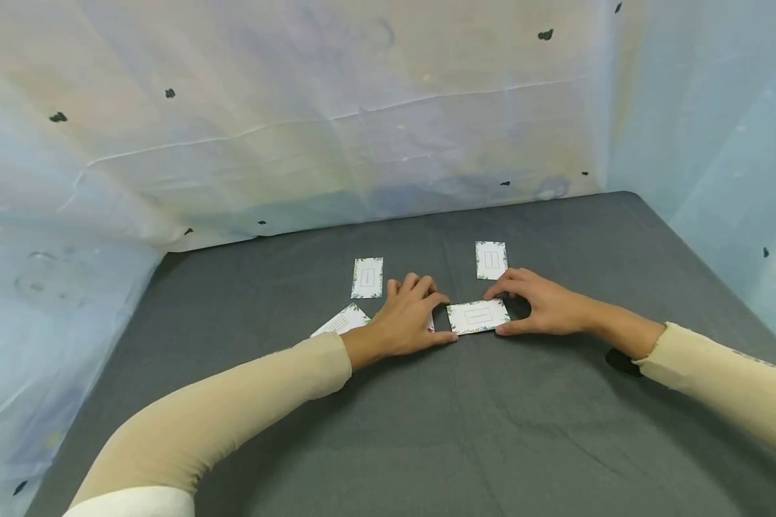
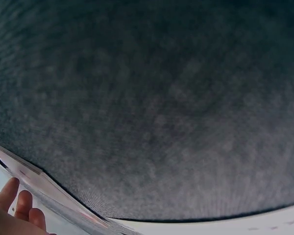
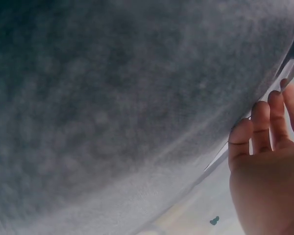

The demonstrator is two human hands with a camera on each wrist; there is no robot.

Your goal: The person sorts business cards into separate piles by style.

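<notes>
In the head view, a person in beige sleeves is working over a dark grey cloth [image 1: 427, 431] that is covering the table. A white card [image 1: 478, 317] with a printed border is lying flat on the cloth between the two hands. The left hand [image 1: 409, 316] is touching the left edge of this card with its thumb, and its fingers are curling over a second card [image 1: 430, 323], of which only a small bit is showing; I cannot tell if the hand is gripping it or only resting on it. The right hand [image 1: 538, 306] is pinching the card at its right edge, with the thumb at the near corner and the fingers bending over the far corner. A left card [image 1: 341, 321] is lying tilted just beside the left wrist. Two far cards are lying behind the hands, well apart from each other: one [image 1: 367, 278] behind the left hand and one [image 1: 491, 260] behind the right hand. Pale plastic sheets [image 1: 297, 122] are standing around the table.

In the left wrist view, the cloth is filling nearly the whole picture, blurred. Some fingertips [image 2: 12, 203] are showing at the lower left corner.

In the right wrist view, the cloth is blurred as well. The right hand is showing at the lower right with its fingers [image 3: 262, 125] close together and pointing up.
</notes>
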